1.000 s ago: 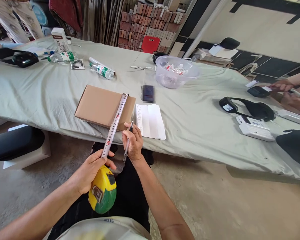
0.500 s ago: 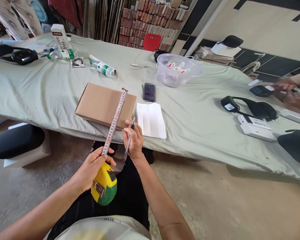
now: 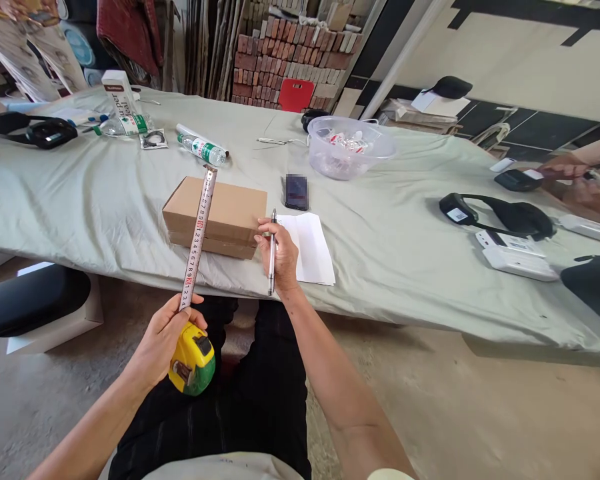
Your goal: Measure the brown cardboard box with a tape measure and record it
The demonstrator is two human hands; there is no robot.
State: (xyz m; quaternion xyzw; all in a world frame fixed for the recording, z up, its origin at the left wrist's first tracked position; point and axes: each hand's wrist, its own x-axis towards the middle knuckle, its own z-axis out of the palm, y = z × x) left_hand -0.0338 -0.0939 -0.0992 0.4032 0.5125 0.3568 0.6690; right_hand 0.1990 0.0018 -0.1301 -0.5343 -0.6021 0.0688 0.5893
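My left hand (image 3: 166, 333) is closed round a yellow and green tape measure (image 3: 193, 359). Its blade is pulled out and slants up across the left part of a closed brown cardboard box (image 3: 235, 207), with the hooked end near the box's far edge. A pen with a clear barrel (image 3: 272, 257) stands roughly upright in my right hand (image 3: 281, 257). That hand's fingertips are at the box's right front corner, and they seem to touch it. Partly behind the right hand lies a folded white sheet of paper (image 3: 314, 250).
Beyond the paper lies a phone (image 3: 297, 192). A clear plastic basin (image 3: 350, 150) holds wrapped packets. Water bottles (image 3: 203, 148) lie at the back left. A black headset (image 3: 497, 217) and white boxes (image 3: 515, 257) are on the right, near another person's hands (image 3: 580, 180).
The tape measure and my left hand have shifted left, and the blade now crosses the box further left. The box has turned slightly. My right hand has moved a little right, the pen more upright.
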